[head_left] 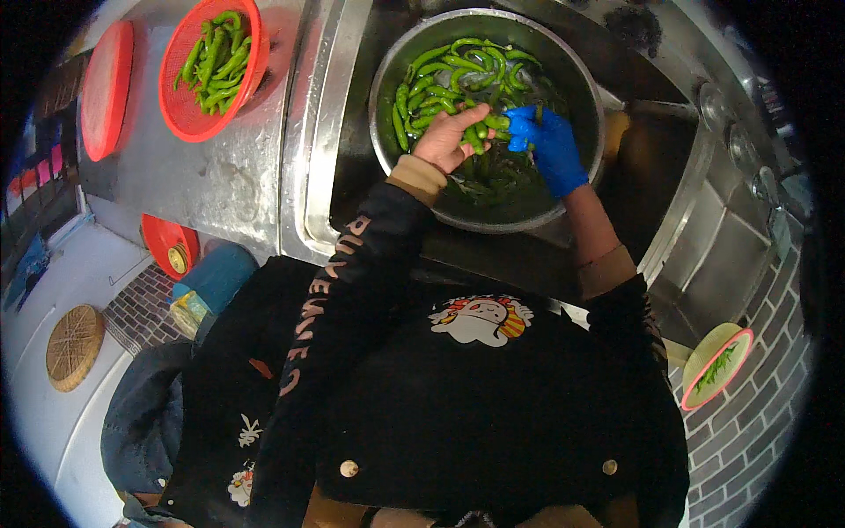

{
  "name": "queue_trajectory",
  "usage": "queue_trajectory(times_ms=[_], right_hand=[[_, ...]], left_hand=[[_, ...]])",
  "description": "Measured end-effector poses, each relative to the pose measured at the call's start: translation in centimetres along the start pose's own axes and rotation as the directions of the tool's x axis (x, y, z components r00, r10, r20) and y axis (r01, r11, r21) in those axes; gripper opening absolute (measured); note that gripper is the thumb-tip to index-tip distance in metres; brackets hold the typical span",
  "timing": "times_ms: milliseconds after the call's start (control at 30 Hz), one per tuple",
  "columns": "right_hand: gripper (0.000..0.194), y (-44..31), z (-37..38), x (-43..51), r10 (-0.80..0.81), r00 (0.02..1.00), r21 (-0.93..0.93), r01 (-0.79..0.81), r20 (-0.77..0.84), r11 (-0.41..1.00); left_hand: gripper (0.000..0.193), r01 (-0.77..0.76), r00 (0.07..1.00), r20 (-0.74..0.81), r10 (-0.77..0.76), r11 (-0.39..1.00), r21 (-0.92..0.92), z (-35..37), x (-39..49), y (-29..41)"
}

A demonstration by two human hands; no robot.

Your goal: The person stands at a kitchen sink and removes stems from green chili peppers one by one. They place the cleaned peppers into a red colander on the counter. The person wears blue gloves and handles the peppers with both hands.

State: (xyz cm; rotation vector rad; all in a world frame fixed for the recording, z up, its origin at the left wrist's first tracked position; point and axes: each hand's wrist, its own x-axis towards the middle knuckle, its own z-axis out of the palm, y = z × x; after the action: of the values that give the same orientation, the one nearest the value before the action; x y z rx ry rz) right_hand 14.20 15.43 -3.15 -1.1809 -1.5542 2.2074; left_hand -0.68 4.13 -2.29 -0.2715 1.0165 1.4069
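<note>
A large round steel basin (pixel 381 79) holds water and many green chili peppers (pixel 432 99), some lying thick along its far left side. Over the water, my bare left hand (pixel 450 137) is closed around several green peppers (pixel 474 138), their ends poking out past the fingers. My right hand (pixel 553 148), in a blue glove, is close beside it. Its curled fingertips grip the end of a green pepper (pixel 496 123) that lies between the two hands. What sits deeper inside the glove's grasp is hidden.
The basin stands in a steel sink (pixel 650 158). On the steel counter (pixel 231 171) at left are a red plastic basket (pixel 173 115) of green peppers and a red-rimmed round object (pixel 105 92). A pink-rimmed basket (pixel 693 369) with greens stands low at right. Another person's dark clothing (pixel 218 343) is close at left.
</note>
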Motion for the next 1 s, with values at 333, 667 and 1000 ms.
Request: queue_trajectory(times_ms=[333, 667, 1000], right_hand=[[0.029, -0.4, -9.9, -9.7, 0.16, 0.911, -0.842, 0.269, 0.38, 0.467], [0.029, -1.3, -7.8, -8.4, 0.156, 0.942, -0.94, 0.261, 0.298, 0.219], [0.053, 9.4, -2.0, 7.3, -0.383, 0.886, -0.945, 0.316, 0.261, 0.088]], left_hand=[[0.026, -0.15, 0.989, 0.011, 0.15, 0.988, -0.048, -2.4, 0.1, 3.0], [0.024, -0.161, 0.977, -0.141, 0.159, 0.987, -0.001, -4.2, -0.2, 2.5], [0.025, -0.14, 0.956, -0.261, 0.132, 0.99, -0.015, -4.7, 0.4, 0.7]])
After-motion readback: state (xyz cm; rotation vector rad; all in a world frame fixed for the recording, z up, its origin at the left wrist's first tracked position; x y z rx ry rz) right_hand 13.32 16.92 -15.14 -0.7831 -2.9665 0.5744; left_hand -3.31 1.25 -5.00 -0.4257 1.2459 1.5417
